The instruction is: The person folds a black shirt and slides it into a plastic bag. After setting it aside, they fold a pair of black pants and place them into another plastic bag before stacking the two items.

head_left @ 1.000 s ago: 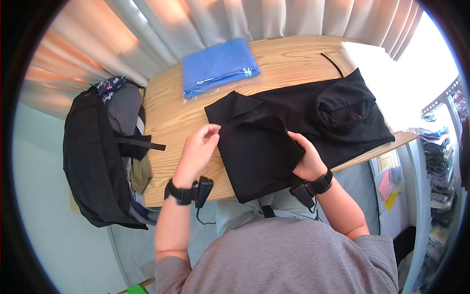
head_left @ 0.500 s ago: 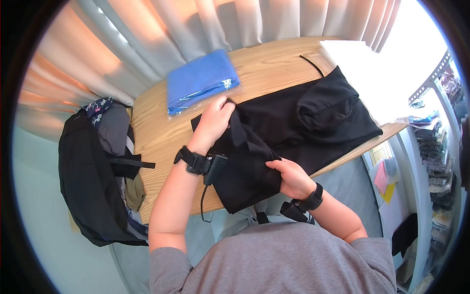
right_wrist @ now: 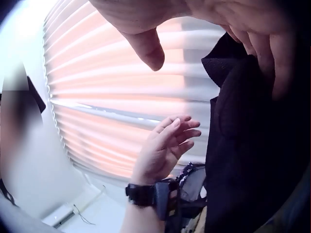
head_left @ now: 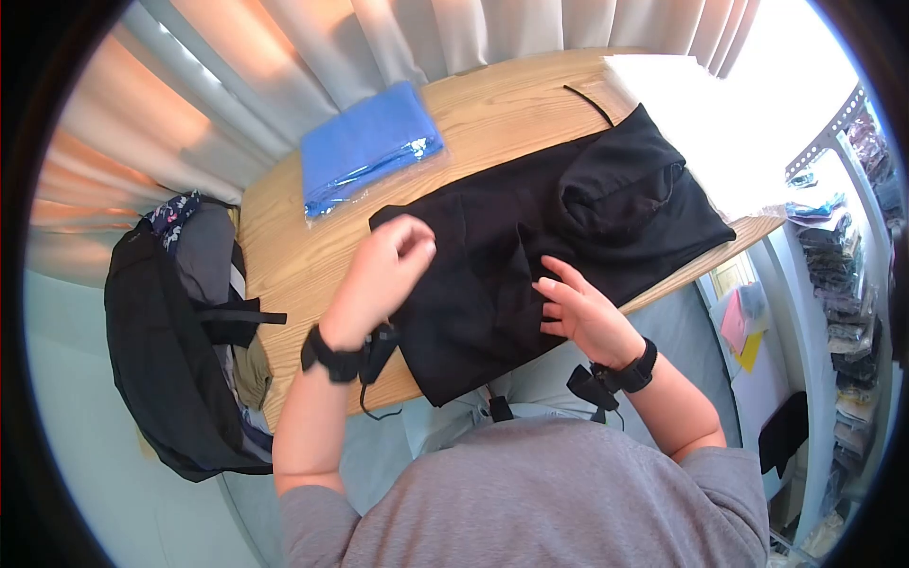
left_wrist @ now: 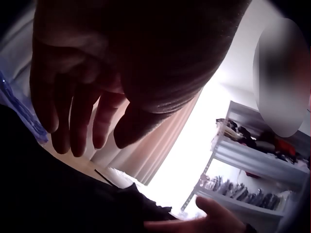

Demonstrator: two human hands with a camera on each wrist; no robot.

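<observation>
A black garment (head_left: 464, 303) lies folded on the wooden table, a rounded hood-like opening (head_left: 615, 204) at its right part. Over its left edge hovers my left hand (head_left: 381, 275), its fingers loosely bent and empty; the left wrist view shows those fingers (left_wrist: 80, 121) hanging apart above the dark cloth. My right hand (head_left: 592, 322) is at the near side of the garment with fingers spread, fingertips close over the fabric. In the right wrist view the thumb (right_wrist: 150, 51) stands away from the other fingers, and the black cloth (right_wrist: 248, 145) fills the right side.
On the table (head_left: 284, 260), a blue folded item in clear plastic (head_left: 369, 142) lies at the back left. White sheets or bags (head_left: 682, 104) cover the back right corner. A stuffed black bag (head_left: 170, 350) stands left, curtains (head_left: 407, 43) hang behind, and shelves (head_left: 857, 312) stand right.
My left hand took hold of the garment's raised flap, laid it down flatter and let go, drawing back left. My right hand has released the cloth and spread its fingers.
</observation>
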